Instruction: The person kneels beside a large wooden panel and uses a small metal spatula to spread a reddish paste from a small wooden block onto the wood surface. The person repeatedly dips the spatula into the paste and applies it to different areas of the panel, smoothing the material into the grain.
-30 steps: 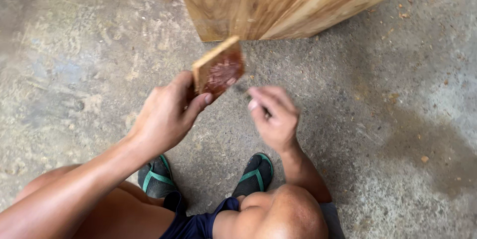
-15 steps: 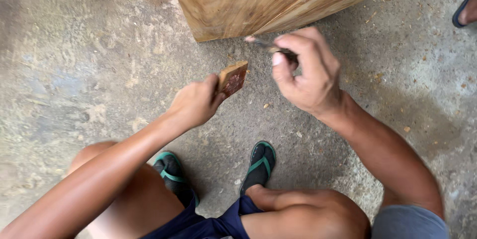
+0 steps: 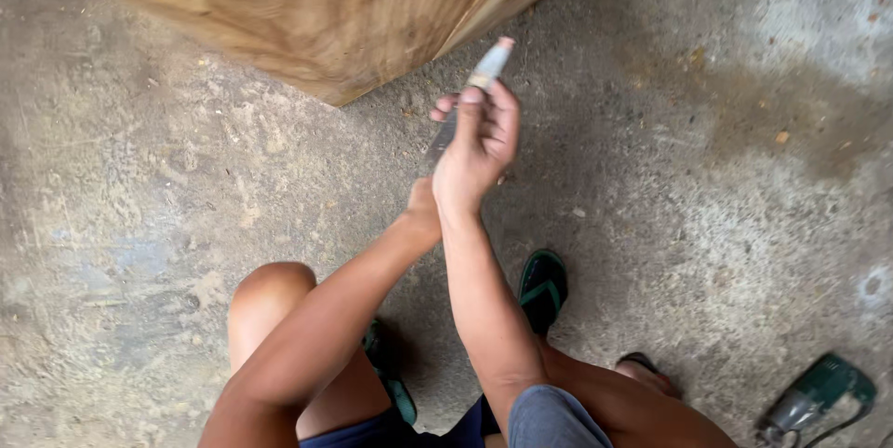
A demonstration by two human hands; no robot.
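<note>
Rough grey concrete floor (image 3: pixel 186 187), stained and dusty, spreads under a person crouching before a big pale-brown wooden panel piece (image 3: pixel 335 11) that fills the top of the view, its grain blurred. Everything else sits in relation to that wooden piece.

Just below its lower corner, the right hand (image 3: pixel 479 146) is raised with its back to the camera and its fingers curled shut around a thin flat-bladed tool, something like a putty knife (image 3: pixel 488 66). Its pale end sticks up past the fingertips and almost reaches the wood's edge, while a darker part shows beneath the hand. The left hand (image 3: pixel 423 211) is tucked behind the right wrist, mostly hidden, so I cannot tell whether it is shut or what it holds.

My reading is that the tool is being carried to the wood, not yet pressed on it. The coming move would call for a steady angle against the corner.

Further from the wood, near the knees, are green-and-black flip-flop sandals (image 3: pixel 544 285). Far off to the lower right lies a green handheld power tool (image 3: pixel 814 397) with its cord. No box, tub or other container is in sight.
</note>
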